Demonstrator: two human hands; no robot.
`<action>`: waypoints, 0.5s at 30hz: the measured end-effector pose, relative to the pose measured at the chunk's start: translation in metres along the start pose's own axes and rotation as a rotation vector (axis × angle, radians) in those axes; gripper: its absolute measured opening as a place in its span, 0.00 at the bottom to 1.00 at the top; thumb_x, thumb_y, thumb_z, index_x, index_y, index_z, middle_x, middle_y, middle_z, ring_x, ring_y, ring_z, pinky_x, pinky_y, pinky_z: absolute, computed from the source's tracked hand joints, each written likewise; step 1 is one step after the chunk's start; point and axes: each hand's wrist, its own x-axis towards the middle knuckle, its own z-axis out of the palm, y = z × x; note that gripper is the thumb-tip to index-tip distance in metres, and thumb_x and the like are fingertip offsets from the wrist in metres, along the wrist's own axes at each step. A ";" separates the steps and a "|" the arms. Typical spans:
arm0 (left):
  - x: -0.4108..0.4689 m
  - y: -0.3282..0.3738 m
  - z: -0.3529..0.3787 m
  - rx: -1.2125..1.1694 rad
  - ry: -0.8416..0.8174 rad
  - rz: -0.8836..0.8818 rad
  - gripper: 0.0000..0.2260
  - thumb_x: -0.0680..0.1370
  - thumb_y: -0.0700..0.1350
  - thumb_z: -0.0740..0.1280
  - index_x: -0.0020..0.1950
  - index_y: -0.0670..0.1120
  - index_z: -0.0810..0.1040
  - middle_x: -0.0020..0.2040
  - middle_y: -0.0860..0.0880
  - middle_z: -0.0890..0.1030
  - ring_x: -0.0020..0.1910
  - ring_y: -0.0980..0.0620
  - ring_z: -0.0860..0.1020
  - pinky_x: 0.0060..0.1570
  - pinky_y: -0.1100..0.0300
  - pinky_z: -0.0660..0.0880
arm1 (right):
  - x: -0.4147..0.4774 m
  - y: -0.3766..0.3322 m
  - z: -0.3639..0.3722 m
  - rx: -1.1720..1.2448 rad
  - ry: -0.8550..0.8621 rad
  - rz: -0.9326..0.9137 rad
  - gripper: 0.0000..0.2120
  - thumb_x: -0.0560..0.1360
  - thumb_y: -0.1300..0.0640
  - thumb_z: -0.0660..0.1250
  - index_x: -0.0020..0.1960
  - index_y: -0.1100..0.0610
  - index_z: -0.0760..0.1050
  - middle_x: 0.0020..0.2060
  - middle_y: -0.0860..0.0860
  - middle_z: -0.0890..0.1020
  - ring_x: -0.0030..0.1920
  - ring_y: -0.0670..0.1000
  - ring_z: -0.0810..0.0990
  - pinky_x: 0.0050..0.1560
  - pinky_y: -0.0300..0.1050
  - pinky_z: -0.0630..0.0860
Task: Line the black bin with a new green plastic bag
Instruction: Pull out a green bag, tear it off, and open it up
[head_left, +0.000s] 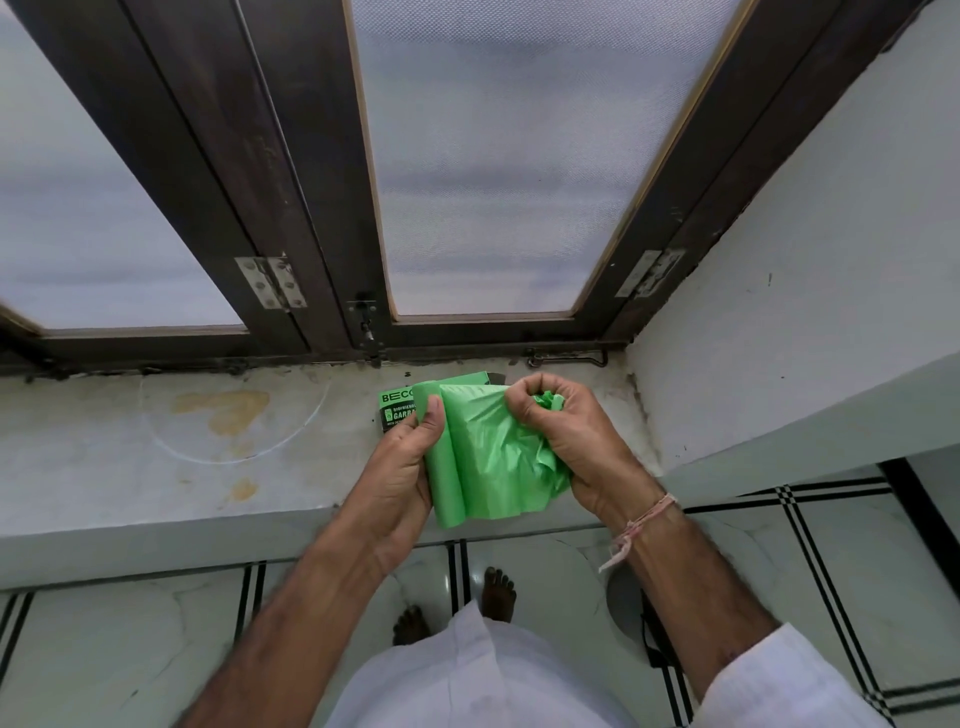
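Observation:
A roll of green plastic bags (483, 457) is held over the front of a window sill, in the middle of the view. My left hand (405, 467) grips the rolled part, thumb on top. My right hand (561, 436) has a bunched handful of the loose bag end in its fist, and the sheet stretches between the two hands. Behind the roll lies the green and black bag box (397, 410) on the sill. A dark round shape (631, 603) shows on the floor under my right forearm; I cannot tell whether it is the black bin.
The stained grey sill (208, 452) runs left to right below a dark wooden window frame (332, 291) with frosted panes. A white wall (805, 322) closes the right side. Below are a tiled floor (130, 649) and my bare feet (498, 592).

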 end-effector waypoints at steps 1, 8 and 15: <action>0.000 0.000 0.000 0.001 -0.001 0.004 0.22 0.83 0.53 0.62 0.71 0.41 0.78 0.65 0.40 0.84 0.65 0.42 0.82 0.64 0.44 0.79 | 0.002 0.001 -0.002 0.000 0.005 -0.012 0.02 0.78 0.61 0.73 0.50 0.60 0.81 0.42 0.54 0.86 0.40 0.50 0.86 0.39 0.44 0.84; 0.003 -0.003 0.003 0.021 0.011 -0.009 0.23 0.82 0.54 0.63 0.69 0.40 0.78 0.64 0.39 0.84 0.65 0.40 0.82 0.62 0.44 0.80 | 0.008 0.002 -0.005 -0.053 -0.033 -0.041 0.13 0.85 0.59 0.62 0.59 0.61 0.84 0.57 0.59 0.87 0.50 0.56 0.85 0.53 0.52 0.83; 0.007 -0.005 0.007 0.029 0.005 -0.014 0.25 0.80 0.55 0.64 0.69 0.39 0.78 0.63 0.38 0.84 0.64 0.39 0.82 0.61 0.43 0.80 | 0.009 0.000 -0.002 -0.123 -0.075 0.054 0.19 0.71 0.45 0.77 0.53 0.58 0.86 0.48 0.57 0.89 0.49 0.57 0.89 0.52 0.54 0.86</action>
